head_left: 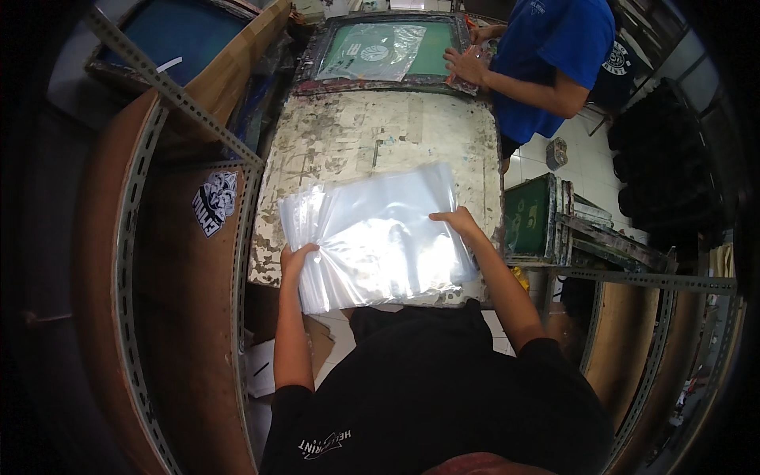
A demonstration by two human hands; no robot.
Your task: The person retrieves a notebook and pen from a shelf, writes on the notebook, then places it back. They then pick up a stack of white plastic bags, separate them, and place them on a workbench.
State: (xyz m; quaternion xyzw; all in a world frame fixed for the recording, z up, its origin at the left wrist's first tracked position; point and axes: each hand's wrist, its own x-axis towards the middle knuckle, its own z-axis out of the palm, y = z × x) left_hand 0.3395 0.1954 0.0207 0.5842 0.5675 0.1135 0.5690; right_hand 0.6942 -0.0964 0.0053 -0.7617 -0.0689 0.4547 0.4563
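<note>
A stack of clear plastic bags (388,237) lies over the near end of the worn table, shiny and slightly fanned along its left side. My left hand (299,258) grips the left edge of the stack, thumb on top, and the plastic creases out from that spot. On the right edge, my right hand (453,222) holds the stack with its thumb on top and the other fingers hidden beneath. Both forearms reach in from the lower edge.
The paint-stained table (348,134) stretches away from me. At its far end a framed green printing screen (439,59) carries a printed clear bag (376,51); a co-worker in a blue shirt (558,67) has hands there. Metal-framed shelves (142,198) stand left, stacked screens (534,218) right.
</note>
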